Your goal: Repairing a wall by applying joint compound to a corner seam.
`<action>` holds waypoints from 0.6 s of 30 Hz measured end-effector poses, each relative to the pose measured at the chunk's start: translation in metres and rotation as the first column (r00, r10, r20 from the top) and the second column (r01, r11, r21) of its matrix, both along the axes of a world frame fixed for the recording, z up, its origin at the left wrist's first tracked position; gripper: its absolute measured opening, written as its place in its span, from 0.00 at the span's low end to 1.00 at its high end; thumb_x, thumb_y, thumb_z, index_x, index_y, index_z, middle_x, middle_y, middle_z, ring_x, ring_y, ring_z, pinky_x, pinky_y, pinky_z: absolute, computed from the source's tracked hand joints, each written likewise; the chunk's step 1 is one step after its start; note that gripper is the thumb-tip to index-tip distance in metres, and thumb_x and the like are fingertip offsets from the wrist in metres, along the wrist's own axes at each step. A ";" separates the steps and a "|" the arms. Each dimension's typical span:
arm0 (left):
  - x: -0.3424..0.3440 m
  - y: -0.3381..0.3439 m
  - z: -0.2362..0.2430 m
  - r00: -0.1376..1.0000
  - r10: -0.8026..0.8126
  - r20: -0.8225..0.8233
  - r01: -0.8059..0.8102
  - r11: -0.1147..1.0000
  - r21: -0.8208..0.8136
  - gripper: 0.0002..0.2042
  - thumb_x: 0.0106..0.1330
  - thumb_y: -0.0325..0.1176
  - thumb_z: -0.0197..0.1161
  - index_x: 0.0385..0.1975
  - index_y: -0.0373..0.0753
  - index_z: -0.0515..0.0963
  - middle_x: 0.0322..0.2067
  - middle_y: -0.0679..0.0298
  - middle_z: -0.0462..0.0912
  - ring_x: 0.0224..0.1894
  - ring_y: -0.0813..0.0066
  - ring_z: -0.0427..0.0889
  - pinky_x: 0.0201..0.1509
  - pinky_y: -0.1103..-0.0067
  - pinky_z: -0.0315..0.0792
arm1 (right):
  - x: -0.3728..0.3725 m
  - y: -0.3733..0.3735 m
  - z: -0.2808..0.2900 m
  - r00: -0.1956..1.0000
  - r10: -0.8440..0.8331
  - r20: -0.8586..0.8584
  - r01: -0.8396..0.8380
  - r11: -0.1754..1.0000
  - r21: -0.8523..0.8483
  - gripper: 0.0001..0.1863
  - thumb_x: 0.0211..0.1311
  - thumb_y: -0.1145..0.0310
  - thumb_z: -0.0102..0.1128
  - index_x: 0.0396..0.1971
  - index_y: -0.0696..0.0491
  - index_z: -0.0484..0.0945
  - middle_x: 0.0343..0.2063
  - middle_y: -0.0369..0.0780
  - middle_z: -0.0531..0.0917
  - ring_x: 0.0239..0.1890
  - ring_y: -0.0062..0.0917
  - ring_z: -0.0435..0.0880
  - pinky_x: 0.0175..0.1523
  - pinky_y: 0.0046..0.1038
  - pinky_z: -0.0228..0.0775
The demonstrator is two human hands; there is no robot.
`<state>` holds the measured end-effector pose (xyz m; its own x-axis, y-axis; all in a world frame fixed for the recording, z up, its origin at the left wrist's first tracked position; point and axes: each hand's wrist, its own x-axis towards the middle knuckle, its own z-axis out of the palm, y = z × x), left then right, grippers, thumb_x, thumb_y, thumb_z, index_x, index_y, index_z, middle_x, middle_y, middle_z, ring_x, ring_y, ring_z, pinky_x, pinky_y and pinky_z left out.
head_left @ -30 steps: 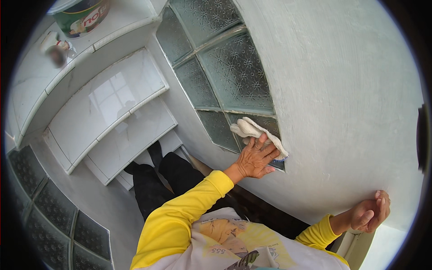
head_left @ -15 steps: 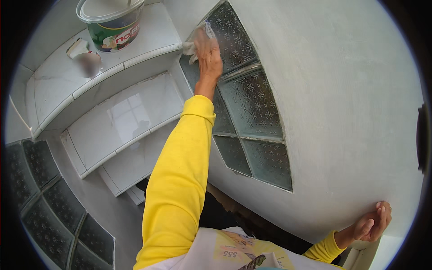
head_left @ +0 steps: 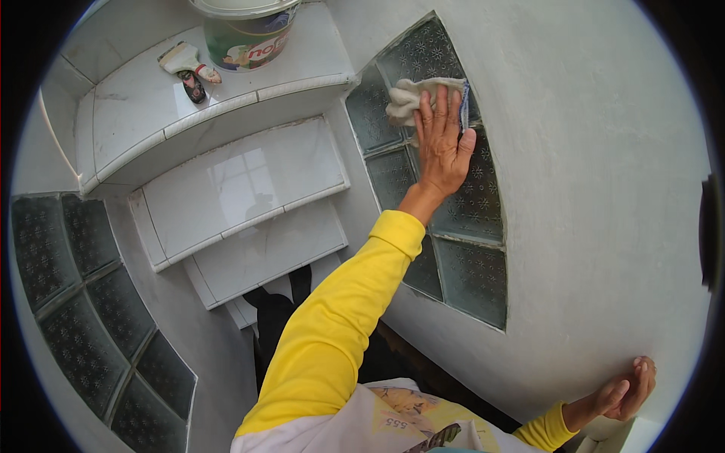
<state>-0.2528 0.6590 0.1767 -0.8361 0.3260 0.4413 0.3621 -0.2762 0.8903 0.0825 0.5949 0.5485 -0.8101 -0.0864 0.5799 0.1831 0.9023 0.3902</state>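
Left hand [head_left: 442,155] lies flat and spread, back toward the camera, over an off-white knit cloth [head_left: 411,102] on the upper part of the glass-block window [head_left: 476,208]; its fingers are slightly apart and not clamped on the cloth, which is caught between them and the glass. Farthest left of that window stands a second glass-block panel [head_left: 87,325], set in the opposite wall. Next, left of the window and about level with its top, paintbrushes [head_left: 192,84], seemingly two, rest crossed on a tiled step [head_left: 121,113], with a green bucket [head_left: 249,41] beside them on the side nearer the window. Left of the window's lower end are dark-trousered legs [head_left: 276,317]. On the window itself, the cloth lies under and beyond the left fingers, bulging out to their left; its long axis runs across them, with the blue edge toward the window's right border. Right of the window spreads pale wall [head_left: 596,174], and low on that side is the right hand [head_left: 627,391], loosely curled, with no object visible in it; whether its fingers meet the palm, I cannot tell. Left is clearly the nearer hand to the cloth.
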 end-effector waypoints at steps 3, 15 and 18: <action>-0.059 0.013 -0.006 0.997 0.074 -0.006 -0.074 0.997 0.022 0.30 0.77 0.46 0.41 0.72 0.33 0.54 0.75 0.50 0.48 0.76 0.43 0.41 0.77 0.55 0.35 | -0.002 0.000 0.002 1.000 0.020 -0.005 -0.020 1.000 -0.006 0.20 0.67 0.68 0.54 0.43 0.74 0.76 0.38 0.54 0.79 0.38 0.42 0.78 0.41 0.37 0.71; 0.211 -0.100 -0.109 0.771 0.058 0.635 0.112 0.968 -0.224 0.23 0.76 0.36 0.48 0.66 0.33 0.65 0.68 0.46 0.64 0.68 0.40 0.63 0.71 0.64 0.60 | -0.007 0.004 -0.010 0.997 0.006 -0.078 -0.009 0.999 -0.041 0.18 0.63 0.72 0.55 0.41 0.75 0.78 0.37 0.55 0.81 0.35 0.42 0.80 0.39 0.36 0.73; 0.211 -0.145 -0.070 0.509 -0.337 0.792 0.473 0.878 0.070 0.16 0.77 0.39 0.48 0.52 0.33 0.74 0.45 0.44 0.81 0.48 0.44 0.80 0.51 0.66 0.73 | 0.003 0.002 0.007 0.994 0.013 -0.106 -0.009 0.999 0.034 0.15 0.61 0.76 0.57 0.39 0.76 0.79 0.35 0.57 0.83 0.35 0.43 0.85 0.41 0.34 0.81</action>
<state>-0.0423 0.5142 0.1071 -0.5891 0.7177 -0.3713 -0.5862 -0.0633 0.8077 0.0858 0.5966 0.5551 -0.7428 -0.1160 0.6594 0.2152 0.8912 0.3992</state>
